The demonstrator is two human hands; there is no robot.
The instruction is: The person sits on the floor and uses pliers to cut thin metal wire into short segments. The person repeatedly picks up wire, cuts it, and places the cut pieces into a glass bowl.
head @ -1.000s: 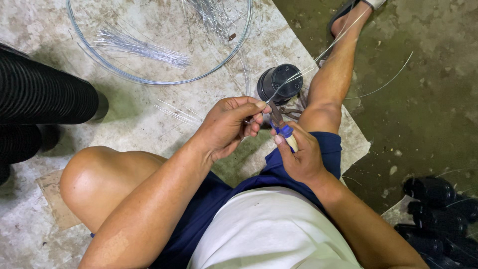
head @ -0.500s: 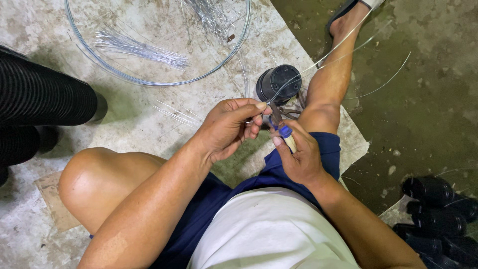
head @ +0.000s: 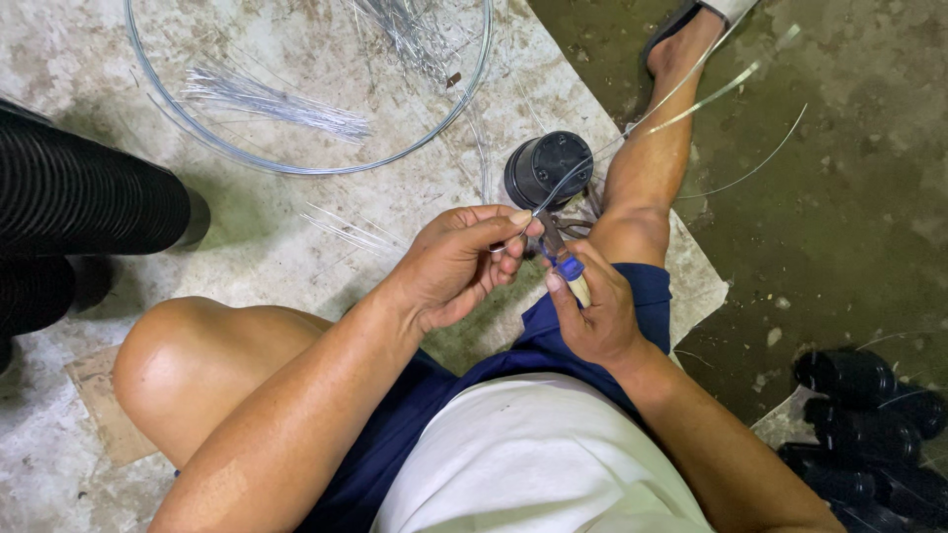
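In the head view, at the middle of the frame, the left hand [head: 449,266] pinches a thin wire [head: 632,123] between thumb and fingertips, while the right hand [head: 592,311] is wrapped tight round the blue-tipped handles of small pliers [head: 555,245] whose nose meets the wire just beside that pinch. The wire's long axis runs from the hands up toward the upper right, passing over a black round cap [head: 548,168] and past the shin. It looks light, springy and slick, so it is likely best held close to the pliers, where the free end cannot whip.

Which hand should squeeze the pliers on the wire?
Likely the right hand: it already grips the pliers, whose tip sits at the wire pinched by the left hand.
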